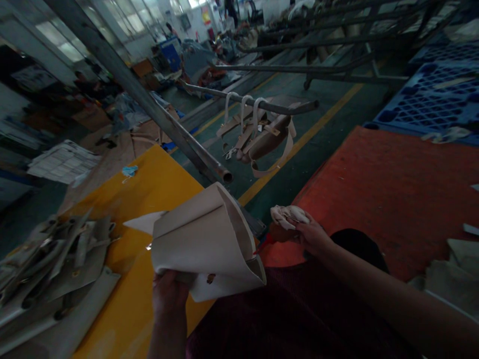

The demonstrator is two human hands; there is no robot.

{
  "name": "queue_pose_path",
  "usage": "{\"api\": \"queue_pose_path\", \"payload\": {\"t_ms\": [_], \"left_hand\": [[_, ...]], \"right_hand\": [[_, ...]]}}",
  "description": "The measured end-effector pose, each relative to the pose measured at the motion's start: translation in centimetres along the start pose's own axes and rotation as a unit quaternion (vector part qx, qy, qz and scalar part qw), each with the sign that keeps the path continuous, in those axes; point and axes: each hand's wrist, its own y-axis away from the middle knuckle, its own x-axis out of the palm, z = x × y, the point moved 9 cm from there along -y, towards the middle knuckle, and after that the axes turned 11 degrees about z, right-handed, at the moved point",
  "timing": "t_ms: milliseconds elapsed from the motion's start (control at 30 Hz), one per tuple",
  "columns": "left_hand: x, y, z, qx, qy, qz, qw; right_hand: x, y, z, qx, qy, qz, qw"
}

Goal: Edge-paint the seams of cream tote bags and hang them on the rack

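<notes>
Bare right arm [359,269] stretched forward, right hand [309,234] with fingers closed on crumpled pale cloth [286,215].
Left hand [170,291] points up, fingers clamped on a smooth beige bag [194,239] in front, by a flat yellow worktop [159,182]; red worktop [404,194] right, green floor [318,144] beyond.

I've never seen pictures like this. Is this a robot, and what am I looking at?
No robot here: these are a person's two bare hands. The single picture comes from a camera worn on that person's head, looking forward and down.

The left hand holds a beige bag, its open end facing right. The right hand holds a crumpled cloth.

On the yellow surface lie a heap of beige pieces and a small blue item. Beyond, more bags hang from a metal rail.
</notes>
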Motion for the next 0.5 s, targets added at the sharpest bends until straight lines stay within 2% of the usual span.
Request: {"api": "queue_pose_path", "payload": {"t_ms": [200,400,500], "left_hand": [[1.2,0.7,-1.0,-0.026,0.016,-0.012,0.999],[2.1,1.4,-2.4,-0.023,-0.001,-0.002,1.0],[2.1,1.4,-2.3,-0.024,0.001,-0.003,1.0]], "right_hand": [[0.9,1.9,0.5,0.021,-0.017,0.037,0.999],[-0.1,1.8,0.1,0.009,-0.017,0.027,0.999],[-0.2,1.7,0.0,-0.011,0.005,0.06,0.998]]}}
